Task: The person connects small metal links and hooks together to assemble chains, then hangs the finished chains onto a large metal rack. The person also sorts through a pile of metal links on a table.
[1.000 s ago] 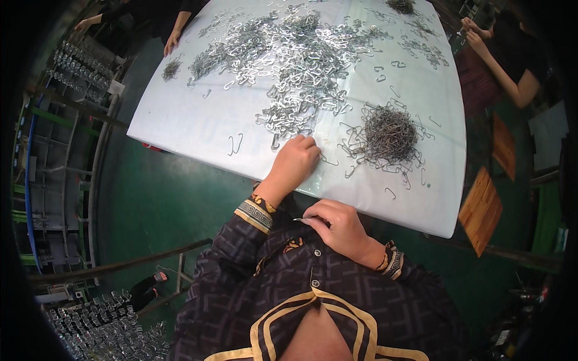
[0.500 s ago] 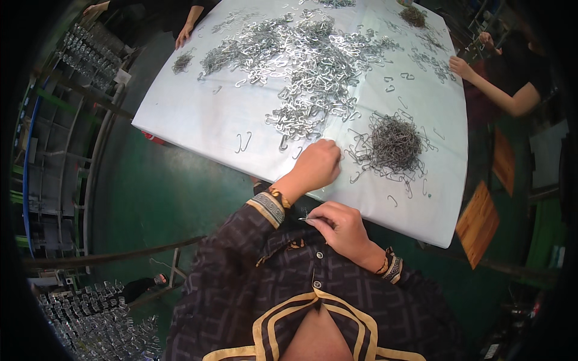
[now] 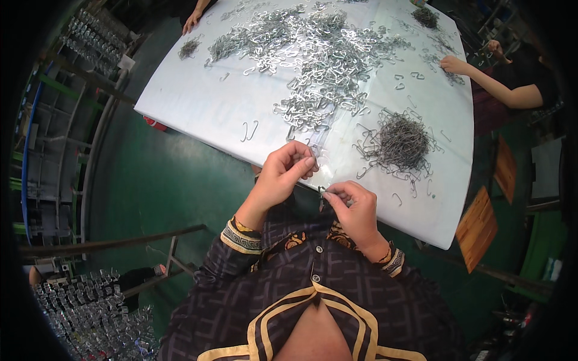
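At the table's near edge, my right hand [image 3: 358, 207] pinches a small dark metal hook [image 3: 321, 197] between thumb and fingertips. The hook hangs down from the fingers, and its exact shape is hard to make out. My left hand [image 3: 284, 173] is just left of it over the edge, fingers curled and thumb pressed to them; what it holds, if anything, is hidden. Beyond it lies a large heap of shiny flat S-shaped metal hooks [image 3: 325, 66]. Right of my hands is a tangled pile of thin grey wire hooks [image 3: 402, 143].
The white-covered table [image 3: 192, 111] fills the upper middle. Two loose hooks [image 3: 249, 130] lie at its left side. A person's arm [image 3: 490, 84] reaches in from the right, and another person's hand [image 3: 192, 21] rests at the far left. Racks of metal parts [image 3: 90, 313] stand lower left.
My left hand has drawn back from the hook heap and turned, its thumb side now showing. My right hand has moved slightly up and right with the hook. The co-worker's hand at right has shifted.
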`<state>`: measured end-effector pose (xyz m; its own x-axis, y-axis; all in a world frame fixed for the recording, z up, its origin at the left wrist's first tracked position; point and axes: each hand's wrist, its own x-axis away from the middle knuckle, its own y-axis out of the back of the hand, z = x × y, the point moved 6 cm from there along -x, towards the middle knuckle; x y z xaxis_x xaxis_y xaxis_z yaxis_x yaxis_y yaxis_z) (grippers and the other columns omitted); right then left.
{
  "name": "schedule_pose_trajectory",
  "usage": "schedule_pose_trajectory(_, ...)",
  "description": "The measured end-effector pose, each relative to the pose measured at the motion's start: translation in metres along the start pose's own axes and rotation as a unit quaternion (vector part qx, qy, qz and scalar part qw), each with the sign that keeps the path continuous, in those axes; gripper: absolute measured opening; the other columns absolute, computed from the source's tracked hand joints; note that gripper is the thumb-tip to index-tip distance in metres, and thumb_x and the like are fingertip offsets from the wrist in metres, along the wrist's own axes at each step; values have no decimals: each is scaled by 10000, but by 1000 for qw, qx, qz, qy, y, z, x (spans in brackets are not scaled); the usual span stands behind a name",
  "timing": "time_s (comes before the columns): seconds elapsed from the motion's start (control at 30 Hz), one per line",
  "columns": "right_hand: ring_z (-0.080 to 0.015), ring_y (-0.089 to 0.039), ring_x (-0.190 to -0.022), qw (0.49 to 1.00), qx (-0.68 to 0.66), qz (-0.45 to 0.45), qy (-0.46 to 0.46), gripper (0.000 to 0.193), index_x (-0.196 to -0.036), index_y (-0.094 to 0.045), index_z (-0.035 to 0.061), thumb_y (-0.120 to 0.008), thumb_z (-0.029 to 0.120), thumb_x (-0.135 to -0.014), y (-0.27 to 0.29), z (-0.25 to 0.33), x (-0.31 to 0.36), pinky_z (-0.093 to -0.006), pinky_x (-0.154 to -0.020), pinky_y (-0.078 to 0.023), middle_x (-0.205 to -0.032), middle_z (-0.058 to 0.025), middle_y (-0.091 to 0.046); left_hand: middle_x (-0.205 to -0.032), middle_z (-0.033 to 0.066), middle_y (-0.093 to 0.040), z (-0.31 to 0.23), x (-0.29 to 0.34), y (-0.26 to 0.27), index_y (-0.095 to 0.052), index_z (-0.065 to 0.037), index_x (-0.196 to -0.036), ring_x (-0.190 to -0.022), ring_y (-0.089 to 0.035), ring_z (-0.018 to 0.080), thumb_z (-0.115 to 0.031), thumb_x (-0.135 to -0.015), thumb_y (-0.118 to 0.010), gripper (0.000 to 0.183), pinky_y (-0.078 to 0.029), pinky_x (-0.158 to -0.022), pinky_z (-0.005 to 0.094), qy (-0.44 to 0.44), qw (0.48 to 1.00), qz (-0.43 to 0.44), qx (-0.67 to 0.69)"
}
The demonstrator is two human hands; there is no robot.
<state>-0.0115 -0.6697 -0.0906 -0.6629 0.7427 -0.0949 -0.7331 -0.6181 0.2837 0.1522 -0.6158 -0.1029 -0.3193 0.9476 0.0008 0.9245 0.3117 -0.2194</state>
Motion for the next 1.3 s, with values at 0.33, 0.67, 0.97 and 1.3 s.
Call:
schedule_pose_trajectory(0.33, -166, -686, -660, 1000, -18, -2, -25, 75, -845, -668, -48, -706, 9, -815, -4, -5, 2, -264, -590, -525, -770, -111, -674, -933, 34, -597, -23, 18, -6, -583, -4, -941, -876, -537, 105, -82, -930, -614, 85, -436, -797, 258, -29, 996, 9, -84)
schedule_pose_trajectory(0.67, -155, -662, -633, 999, -31, 15, 1, 69, -857, -669, -38, -706, -1, -811, -17, 2, 3, -252, -568, -509, -787, -108, -670, -956, 66, -626, -15, 51, -14, -552, 13, -984, -892, -576, 125, -52, -958, -548, 70, -461, -831, 259, -13, 990, -75, -119)
schedule_pose_trajectory(0.97, -239, -599, -679, 974, 135, -69, 170, 146, -914, -700, 12, -735, 59, -780, 3, -14, -39, -335, -625, -486, -761, -91, -631, -956, 116, -636, -34, 62, -24, -505, 9, -985, -900, -612, 152, 22, -955, -485, 38, -486, -829, 287, -96, 979, -85, -156)
schedule_pose_trajectory(1.3, -298, -583, -838, 925, 358, -44, 123, 171, -892, -679, 50, -748, 148, -769, -24, -70, -139, -442, -774, -461, -827, -105, -595, -936, 115, -639, -37, 70, -21, -512, 8, -970, -878, -610, 156, 11, -948, -491, 30, -485, -810, 284, -116, 966, -83, -215)
